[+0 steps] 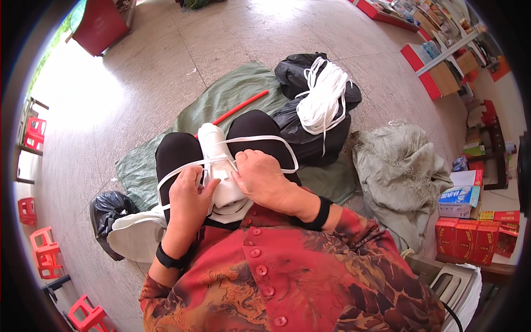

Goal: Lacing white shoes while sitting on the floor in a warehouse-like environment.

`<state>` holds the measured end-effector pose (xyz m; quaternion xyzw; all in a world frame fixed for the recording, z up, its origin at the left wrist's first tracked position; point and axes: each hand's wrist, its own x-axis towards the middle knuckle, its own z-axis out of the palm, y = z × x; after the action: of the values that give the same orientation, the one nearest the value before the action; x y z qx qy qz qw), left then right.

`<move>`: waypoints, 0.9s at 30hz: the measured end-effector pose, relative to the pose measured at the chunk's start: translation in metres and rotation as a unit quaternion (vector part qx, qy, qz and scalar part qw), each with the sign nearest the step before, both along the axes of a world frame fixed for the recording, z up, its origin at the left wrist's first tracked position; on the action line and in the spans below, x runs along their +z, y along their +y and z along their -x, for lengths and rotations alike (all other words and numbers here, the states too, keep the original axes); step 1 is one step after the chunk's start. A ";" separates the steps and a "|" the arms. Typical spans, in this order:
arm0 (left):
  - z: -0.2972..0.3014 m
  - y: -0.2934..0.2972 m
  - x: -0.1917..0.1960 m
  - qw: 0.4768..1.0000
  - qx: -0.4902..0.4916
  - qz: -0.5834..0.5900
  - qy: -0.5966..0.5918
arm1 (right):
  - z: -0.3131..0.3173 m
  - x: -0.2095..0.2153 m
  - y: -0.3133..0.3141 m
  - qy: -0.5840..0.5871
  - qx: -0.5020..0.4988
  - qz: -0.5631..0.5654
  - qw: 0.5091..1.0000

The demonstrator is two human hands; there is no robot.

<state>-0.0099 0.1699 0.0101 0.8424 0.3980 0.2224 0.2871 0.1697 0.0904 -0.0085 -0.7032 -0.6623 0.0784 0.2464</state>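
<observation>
A white shoe lies between my black-trousered knees, toe pointing away from me. A flat white shoelace loops out to both sides of it. My left hand rests at the shoe's left edge, fingers closed near the lace, which also curves past its wrist side. On the other side, my right hand has its fingers bent and pinched at the lacing, where the lace comes up. The exact grip of each fingertip is partly hidden. A second white shoe sits by my left thigh.
A bundle of white laces lies on black plastic bags ahead right. A red stick crosses the green woven sheet. A greyish sack stands right, near red boxes. Red chairs line the left.
</observation>
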 end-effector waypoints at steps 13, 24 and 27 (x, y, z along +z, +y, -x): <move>-0.003 0.015 -0.018 0.998 0.010 -0.024 0.059 | -0.006 -0.021 0.009 0.052 0.030 -0.046 0.997; -0.008 0.035 -0.001 0.951 -0.175 -0.192 0.169 | -0.002 -0.010 0.027 -0.118 0.150 -0.047 0.981; -0.019 0.037 0.010 0.901 -0.205 -0.254 0.285 | 0.005 0.000 0.035 -0.199 0.141 -0.155 0.957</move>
<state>0.0090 0.2070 0.0203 0.9772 0.2111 0.0024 -0.0233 0.1644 0.1258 -0.0085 -0.5574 -0.7943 -0.1327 0.2017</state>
